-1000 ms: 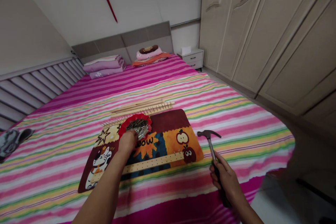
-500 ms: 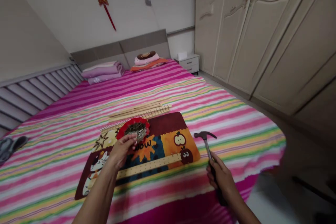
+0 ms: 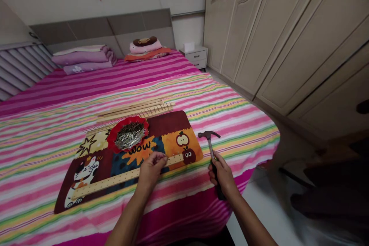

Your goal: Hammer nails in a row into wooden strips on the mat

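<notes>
My left hand is pinched closed over the right part of a long wooden strip with a row of small holes, which lies on a cartoon mat. What the fingertips pinch is too small to make out. A red dish heaped with small metal nails sits on the mat just beyond that hand. My right hand is wrapped round the black handle of a small claw hammer, whose head rests on the striped bedspread right of the mat.
More wooden strips lie on the bed behind the mat. Folded bedding and pillows sit at the headboard. A nightstand and a wardrobe stand on the right, with floor beside the bed's edge.
My left hand left the dish of nails and came back toward me, down onto the wooden strip, pinched closed. My right hand kept the hammer. The camera swung to the right.
</notes>
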`<state>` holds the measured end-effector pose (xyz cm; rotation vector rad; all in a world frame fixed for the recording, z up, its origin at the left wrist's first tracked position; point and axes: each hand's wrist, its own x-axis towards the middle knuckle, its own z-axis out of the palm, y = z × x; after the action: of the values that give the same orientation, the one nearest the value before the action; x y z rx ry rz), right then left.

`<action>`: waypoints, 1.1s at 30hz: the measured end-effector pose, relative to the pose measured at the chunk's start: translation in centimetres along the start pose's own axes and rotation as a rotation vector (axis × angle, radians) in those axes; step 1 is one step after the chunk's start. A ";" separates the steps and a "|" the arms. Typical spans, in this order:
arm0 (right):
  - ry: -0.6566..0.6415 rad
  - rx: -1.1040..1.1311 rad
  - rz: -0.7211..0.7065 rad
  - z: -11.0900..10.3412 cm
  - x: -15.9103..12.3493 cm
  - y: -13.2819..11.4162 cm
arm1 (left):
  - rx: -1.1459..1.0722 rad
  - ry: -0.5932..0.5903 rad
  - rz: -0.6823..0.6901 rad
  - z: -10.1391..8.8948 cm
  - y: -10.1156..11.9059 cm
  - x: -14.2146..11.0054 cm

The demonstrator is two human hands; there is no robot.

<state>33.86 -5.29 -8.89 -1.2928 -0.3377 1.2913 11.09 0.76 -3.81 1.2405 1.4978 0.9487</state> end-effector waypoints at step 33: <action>-0.528 -1.155 -0.706 3.1 -9.3 -6.3 | 0.431 0.117 0.229 1.3 -0.9 -0.8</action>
<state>31.39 -9.94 1.54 -1.4650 -1.9320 0.7460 12.13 -0.16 -4.90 1.7195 1.7381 0.8830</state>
